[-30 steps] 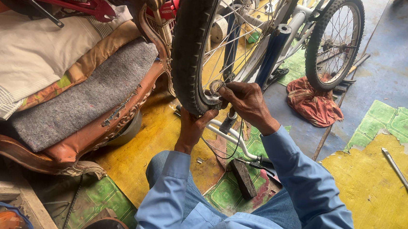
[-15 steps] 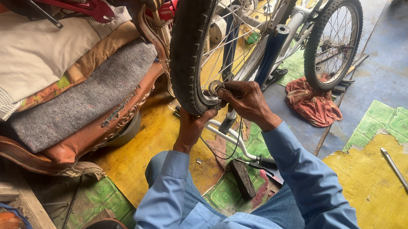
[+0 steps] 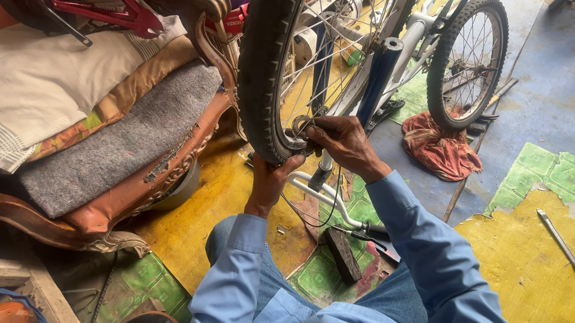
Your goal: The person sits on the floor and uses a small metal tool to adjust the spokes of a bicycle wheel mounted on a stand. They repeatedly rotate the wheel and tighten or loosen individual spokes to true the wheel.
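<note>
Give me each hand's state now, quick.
Left hand: closed on the tyre from below.
Right hand: closed on a small tool at the rim.

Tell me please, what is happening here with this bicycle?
A person in a blue shirt works on an upturned bicycle. The left hand grips the front tyre from below, and the right hand presses a small metal tool against the rim. The other wheel stands farther back above a red rag. A metal rod lies on the floor, untouched.

Near wheel (image 3: 268, 64) centre, chair (image 3: 93, 194) with stacked cushions (image 3: 67, 89) to its left; far wheel (image 3: 470, 60) behind-right, rag (image 3: 439, 149) beneath it; rod (image 3: 560, 241) on floor (image 3: 553, 87) far right.
</note>
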